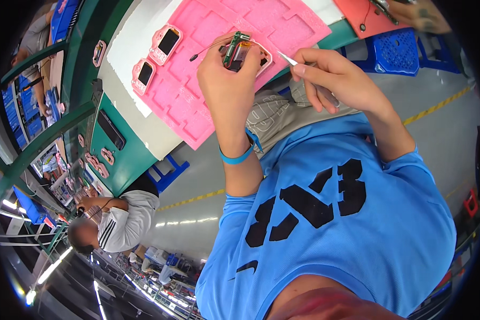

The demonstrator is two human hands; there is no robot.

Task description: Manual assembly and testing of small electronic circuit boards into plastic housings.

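Observation:
My left hand is closed around an opened pink device case, held over the near edge of a pink moulded tray. A green circuit board stands up at the case's left side, with a silvery part inside between thumb and fingers. A thin dark wire ends in a small tip beyond that hand, to the left. Between the fingers of my right hand are metal tweezers, their tip pointing at the case, just short of its rim. Two pink devices with dark screens lie on the tray's left part.
A white sheet lies under the tray on the green bench. A dark flat device and several pink cases lie further left. Blue stools stand right. One co-worker sits left; another person's blurred hand shows upper right.

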